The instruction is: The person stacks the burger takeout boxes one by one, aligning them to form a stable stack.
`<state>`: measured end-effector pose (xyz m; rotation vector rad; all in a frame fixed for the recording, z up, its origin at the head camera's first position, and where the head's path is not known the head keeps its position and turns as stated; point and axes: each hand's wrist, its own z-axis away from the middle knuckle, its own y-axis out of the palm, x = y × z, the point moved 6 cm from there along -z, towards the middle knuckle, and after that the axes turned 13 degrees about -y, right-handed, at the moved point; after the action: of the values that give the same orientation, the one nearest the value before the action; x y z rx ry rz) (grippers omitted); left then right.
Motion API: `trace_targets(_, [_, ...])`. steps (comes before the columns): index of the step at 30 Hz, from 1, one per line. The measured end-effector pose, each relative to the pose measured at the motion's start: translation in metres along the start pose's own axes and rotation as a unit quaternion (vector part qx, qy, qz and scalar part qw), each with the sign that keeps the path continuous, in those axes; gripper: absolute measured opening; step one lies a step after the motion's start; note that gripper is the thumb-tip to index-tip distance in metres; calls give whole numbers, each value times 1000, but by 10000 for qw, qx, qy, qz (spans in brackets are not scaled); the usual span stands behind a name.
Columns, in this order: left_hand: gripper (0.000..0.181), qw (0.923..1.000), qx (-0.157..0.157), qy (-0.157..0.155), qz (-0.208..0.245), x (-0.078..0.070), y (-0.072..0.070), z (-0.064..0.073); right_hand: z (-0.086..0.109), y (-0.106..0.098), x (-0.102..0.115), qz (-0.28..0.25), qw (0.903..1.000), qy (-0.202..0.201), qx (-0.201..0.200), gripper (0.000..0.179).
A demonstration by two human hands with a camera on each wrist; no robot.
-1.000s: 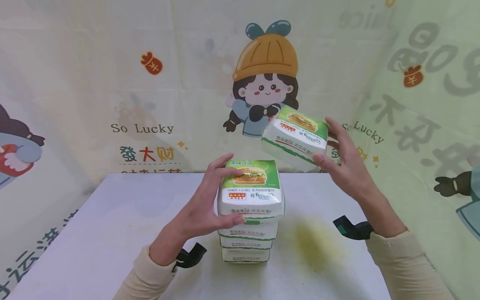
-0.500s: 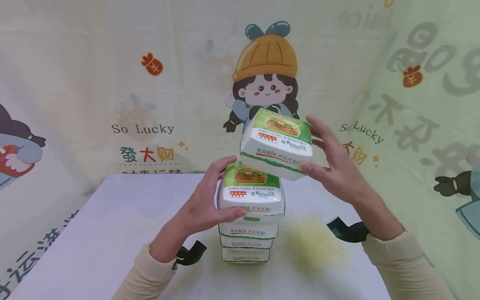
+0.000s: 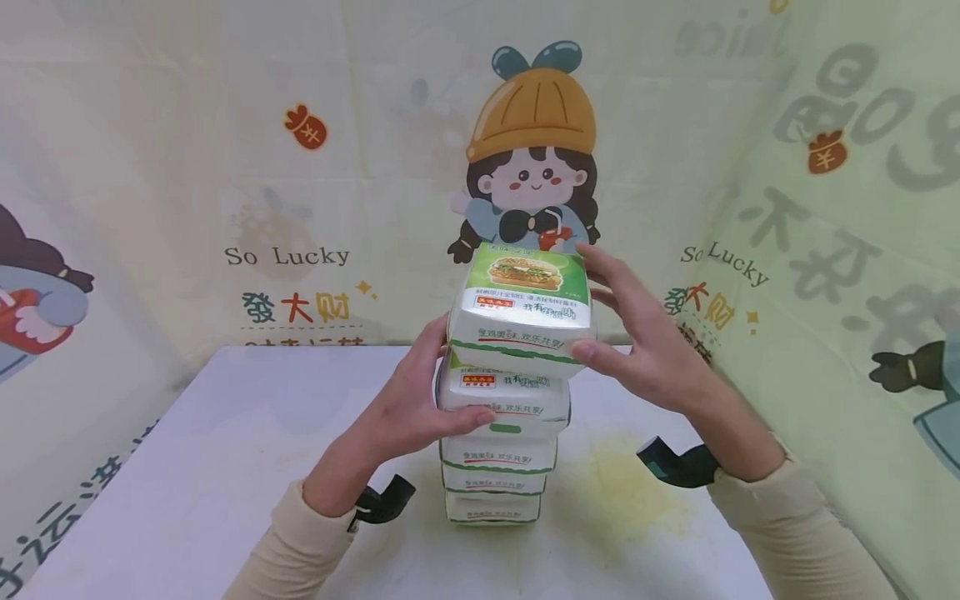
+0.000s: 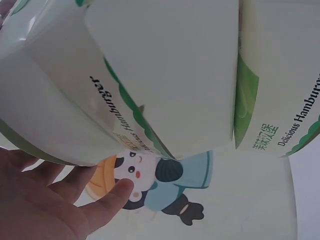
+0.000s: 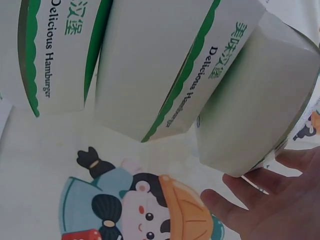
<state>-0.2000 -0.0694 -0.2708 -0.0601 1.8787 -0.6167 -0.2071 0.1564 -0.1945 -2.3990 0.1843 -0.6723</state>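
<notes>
Paper hamburger boxes, white with a green burger-print lid, stand in a stack in the head view. My right hand [image 3: 648, 346] grips the top hamburger box [image 3: 517, 321] from its right side, thumb at the front lower edge. That box sits over the stack, slightly tilted against the box below in the right wrist view. My left hand [image 3: 401, 400] holds the second hamburger box [image 3: 517, 404] from the left, its thumb across the front and the other fingers mostly hidden behind. Smaller-looking lower boxes [image 3: 495, 483] stand beneath, on the table.
The white table [image 3: 300, 450] carries a yellowish stain [image 3: 630, 492] right of the stack. A printed cloth backdrop [image 3: 405, 167] hangs behind and along both sides. Black camera mounts [image 3: 678, 462] stick out at both wrists.
My right hand has brought its box left and down from the upper right, levelling it over the stack. My left hand stays at the second box, its index finger drawn off the lid.
</notes>
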Motion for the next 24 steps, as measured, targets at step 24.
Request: trace_targets(24, [95, 9929, 410, -357, 1054, 20, 6, -10, -2, 20, -17, 20, 9969, 212, 752, 72])
